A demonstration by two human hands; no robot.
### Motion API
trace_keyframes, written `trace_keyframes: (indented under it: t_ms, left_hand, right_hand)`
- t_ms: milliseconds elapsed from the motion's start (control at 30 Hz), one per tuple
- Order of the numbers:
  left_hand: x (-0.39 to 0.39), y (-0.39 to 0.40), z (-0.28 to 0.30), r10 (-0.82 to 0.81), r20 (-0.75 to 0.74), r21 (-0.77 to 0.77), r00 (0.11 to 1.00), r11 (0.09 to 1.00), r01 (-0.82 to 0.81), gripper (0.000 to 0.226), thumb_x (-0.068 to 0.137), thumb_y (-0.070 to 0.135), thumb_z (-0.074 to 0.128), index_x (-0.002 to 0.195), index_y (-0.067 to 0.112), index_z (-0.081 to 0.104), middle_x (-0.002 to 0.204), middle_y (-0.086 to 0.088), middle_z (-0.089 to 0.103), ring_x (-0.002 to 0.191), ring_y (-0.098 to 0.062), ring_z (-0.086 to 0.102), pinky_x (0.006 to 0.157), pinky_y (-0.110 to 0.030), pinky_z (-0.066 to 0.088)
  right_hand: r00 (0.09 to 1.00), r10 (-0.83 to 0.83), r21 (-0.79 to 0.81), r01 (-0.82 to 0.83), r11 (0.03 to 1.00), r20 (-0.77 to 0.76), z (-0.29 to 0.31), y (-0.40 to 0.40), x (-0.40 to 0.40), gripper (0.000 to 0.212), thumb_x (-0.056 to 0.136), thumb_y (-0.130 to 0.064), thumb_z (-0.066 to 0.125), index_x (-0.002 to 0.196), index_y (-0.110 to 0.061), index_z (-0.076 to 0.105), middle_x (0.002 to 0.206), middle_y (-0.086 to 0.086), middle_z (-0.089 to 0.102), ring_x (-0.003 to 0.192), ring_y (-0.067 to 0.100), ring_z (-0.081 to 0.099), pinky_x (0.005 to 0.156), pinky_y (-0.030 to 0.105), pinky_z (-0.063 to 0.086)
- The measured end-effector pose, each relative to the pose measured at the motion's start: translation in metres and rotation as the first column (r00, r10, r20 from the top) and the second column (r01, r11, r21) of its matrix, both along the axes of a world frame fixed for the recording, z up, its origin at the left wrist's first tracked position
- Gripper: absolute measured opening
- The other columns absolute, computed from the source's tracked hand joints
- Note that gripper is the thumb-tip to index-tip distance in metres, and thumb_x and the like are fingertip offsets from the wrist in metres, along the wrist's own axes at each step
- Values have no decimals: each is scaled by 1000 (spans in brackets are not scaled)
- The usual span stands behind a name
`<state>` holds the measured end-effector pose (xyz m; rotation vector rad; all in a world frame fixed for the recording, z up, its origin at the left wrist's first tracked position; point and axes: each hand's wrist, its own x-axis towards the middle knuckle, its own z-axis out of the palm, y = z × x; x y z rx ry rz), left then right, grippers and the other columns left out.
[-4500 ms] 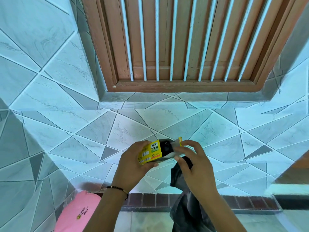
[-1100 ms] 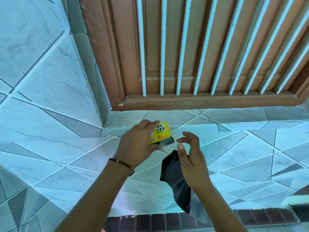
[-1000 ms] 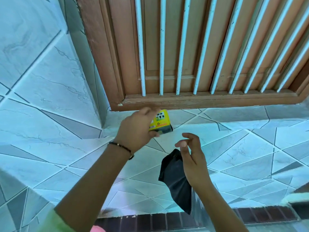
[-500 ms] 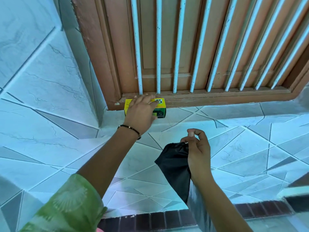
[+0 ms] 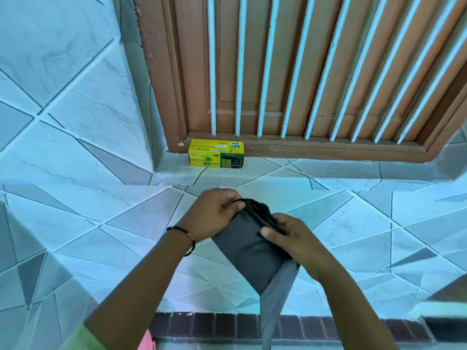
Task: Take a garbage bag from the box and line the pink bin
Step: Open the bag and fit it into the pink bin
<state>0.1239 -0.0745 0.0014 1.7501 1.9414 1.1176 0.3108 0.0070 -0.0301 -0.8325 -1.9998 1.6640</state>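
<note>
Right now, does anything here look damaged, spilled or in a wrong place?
Nothing stands out. The yellow box sits upright on the tiled ledge against the wooden frame. Both hands, left and right, grip the folded black bag. No tear or spill shows.

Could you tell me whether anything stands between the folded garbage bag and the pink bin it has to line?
Nothing visible does. Both the left hand and right hand hold the black garbage bag. Only a pink sliver shows at the bottom edge, so its opening cannot be checked.
</note>
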Motion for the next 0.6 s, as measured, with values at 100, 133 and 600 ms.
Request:
trace_keyframes:
  t_ms: [100, 133, 600]
  left_hand:
    - [9, -19, 2, 96, 71, 40, 993, 994, -99, 20, 88, 23, 57, 68, 23, 57, 64, 2, 60, 62, -9, 53, 64, -26, 43]
    - [15, -27, 4, 124, 128, 33, 984, 991, -129, 15, 87, 26, 59, 72, 24, 60, 68, 5, 63, 64, -6, 55, 66, -21, 44]
    - [137, -114, -42, 270, 745, -170, 609, 961, -218, 24, 85, 10, 62, 108, 5, 65, 104, -10, 73, 94, -21, 68, 87, -34, 55]
  right_hand:
    - [992, 94, -76, -88, 993, 78, -6, -8, 23, 25, 77, -23, 74, 88, -1, 68, 86, 10, 71, 82, 24, 67, 80, 40, 54]
    - [995, 79, -103, -72, 992, 63, -8, -12, 30, 21, 77, -20, 74, 85, -1, 69, 84, 7, 71, 80, 23, 67, 76, 34, 54]
    - [988, -35, -269, -7, 963, -152, -19, -70, 81, 28, 76, -15, 72, 103, -7, 68, 103, 7, 74, 93, 21, 70, 82, 32, 55]
